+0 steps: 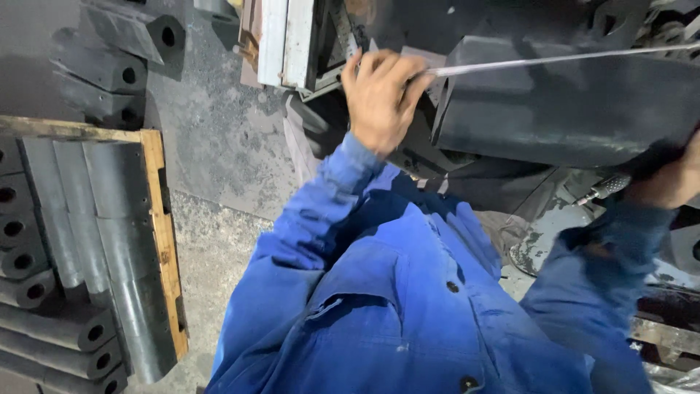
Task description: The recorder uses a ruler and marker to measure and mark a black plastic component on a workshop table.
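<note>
On a grey workshop floor beside stacked black blocks (87, 241): left hand (379, 95) gripping a thin metal rod (554, 58) over the big black block (576, 102), right hand (671, 179) clasping its underside, rod not yet inside.

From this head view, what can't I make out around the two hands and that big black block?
- Right hand: cut off by the right edge, its grip hidden behind the black block.
- Thin metal rod: far end runs out of frame top right.
- Left hand: fingers closed on the rod, palm side unseen.
- Knurled handle: its working end is hidden under the block.
</note>
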